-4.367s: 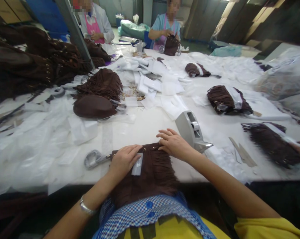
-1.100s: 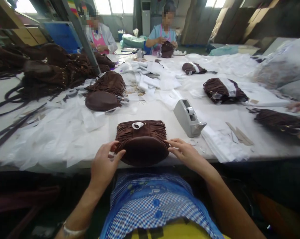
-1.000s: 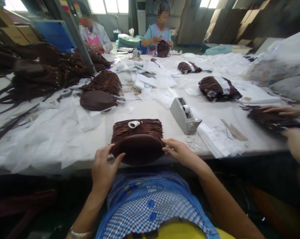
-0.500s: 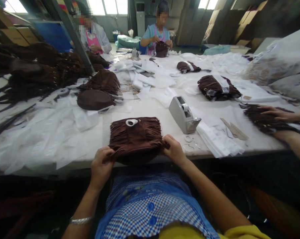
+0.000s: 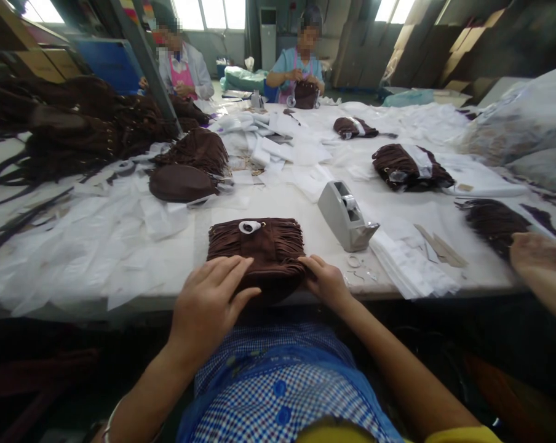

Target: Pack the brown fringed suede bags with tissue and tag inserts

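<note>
The brown fringed bag [image 5: 257, 243] lies at the table's [image 5: 278, 198] near edge, between both hands, a small white wrapping [image 5: 249, 227] near its far side; the left hand [image 5: 211, 301] lies across its near left part, fingers outstretched and thumb spread; the right hand [image 5: 325, 280] is narrowed, pinching fringe at its near right side; a grey tape dispenser [image 5: 346, 215] stands just right of it, between it and a banded bag [image 5: 413, 167]; white sheets [image 5: 411, 264] reach the near edge beyond; further right, a co-worker's hand [image 5: 539, 252] touches another fringed bag [image 5: 490, 221]; clear plastic [image 5: 84, 255] covers the near edge leftward; a round-based bag [image 5: 182, 183] lies behind it.
</note>
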Action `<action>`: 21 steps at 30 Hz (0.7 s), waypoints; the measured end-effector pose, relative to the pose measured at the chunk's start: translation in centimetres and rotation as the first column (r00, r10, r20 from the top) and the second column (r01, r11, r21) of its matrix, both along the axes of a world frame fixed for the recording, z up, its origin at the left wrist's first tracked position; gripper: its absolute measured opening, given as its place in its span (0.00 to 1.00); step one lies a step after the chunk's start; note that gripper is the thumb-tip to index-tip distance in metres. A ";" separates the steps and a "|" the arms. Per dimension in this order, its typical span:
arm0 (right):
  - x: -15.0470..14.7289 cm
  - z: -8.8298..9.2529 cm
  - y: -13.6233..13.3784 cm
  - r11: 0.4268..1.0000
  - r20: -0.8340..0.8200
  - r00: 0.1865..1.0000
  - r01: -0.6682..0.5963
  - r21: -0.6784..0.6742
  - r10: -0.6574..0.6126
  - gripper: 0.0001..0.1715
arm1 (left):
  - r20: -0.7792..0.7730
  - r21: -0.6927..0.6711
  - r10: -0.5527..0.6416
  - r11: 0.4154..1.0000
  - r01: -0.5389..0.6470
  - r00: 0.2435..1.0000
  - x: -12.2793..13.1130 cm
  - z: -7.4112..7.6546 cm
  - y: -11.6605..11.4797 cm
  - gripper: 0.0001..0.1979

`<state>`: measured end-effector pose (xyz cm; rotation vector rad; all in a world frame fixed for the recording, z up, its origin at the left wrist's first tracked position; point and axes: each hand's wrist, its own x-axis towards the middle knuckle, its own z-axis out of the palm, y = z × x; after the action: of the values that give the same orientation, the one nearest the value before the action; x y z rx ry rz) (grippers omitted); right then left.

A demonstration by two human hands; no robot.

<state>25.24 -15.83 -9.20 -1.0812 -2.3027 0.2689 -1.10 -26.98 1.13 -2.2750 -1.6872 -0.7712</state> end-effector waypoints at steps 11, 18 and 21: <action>-1.5 4.4 -3.9 0.898 -0.030 0.971 -0.207 0.388 0.237 0.20 | -0.158 0.255 -0.128 0.952 0.166 0.979 0.0 -5.8 -0.1 0.11; -2.6 0.7 -1.7 0.824 0.101 0.922 -0.381 0.419 0.374 0.12 | -0.190 0.132 -0.116 0.981 0.143 0.975 -0.6 -11.1 -1.2 0.19; -0.5 0.6 -1.4 0.865 0.119 0.929 -0.370 0.339 0.350 0.17 | -0.135 0.058 -0.057 0.996 0.065 0.989 -0.5 -11.8 -2.6 0.24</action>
<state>24.71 -17.23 -8.65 -0.4777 -2.4673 -0.0417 -1.64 -29.58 -10.69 -2.2900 -1.5205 -0.6586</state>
